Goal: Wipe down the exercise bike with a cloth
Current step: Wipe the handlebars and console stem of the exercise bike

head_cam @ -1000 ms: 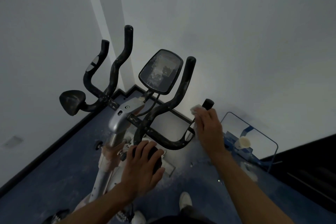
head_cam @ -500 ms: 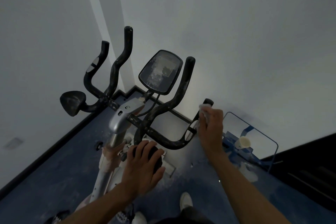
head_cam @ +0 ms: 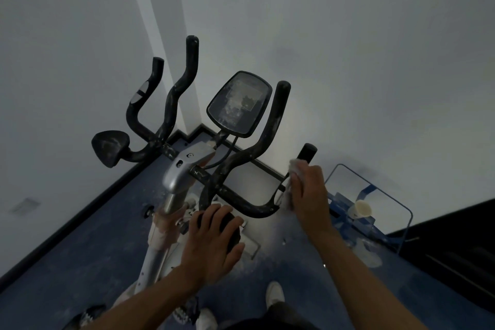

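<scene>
The exercise bike [head_cam: 176, 174] stands in a room corner, with dusty black handlebars [head_cam: 235, 163] and a dark console screen [head_cam: 239, 103]. My right hand [head_cam: 308, 190] grips a small pale cloth [head_cam: 294, 165] wrapped round the right handle bar [head_cam: 308, 153], just below its black tip. My left hand [head_cam: 211, 244] rests over a round black pad [head_cam: 230, 225] below the handlebars, fingers spread across it. A second black pad [head_cam: 109, 146] sticks out on the bike's left side.
White walls close in behind and to the left of the bike. A blue wire-frame stand [head_cam: 375, 203] holding a pale cup [head_cam: 361, 209] sits on the blue floor at right. My white shoes [head_cam: 274, 293] show at the bottom.
My right hand with the cloth slid up the right handle toward its tip, then back down a little. My left hand stayed on the round pad.
</scene>
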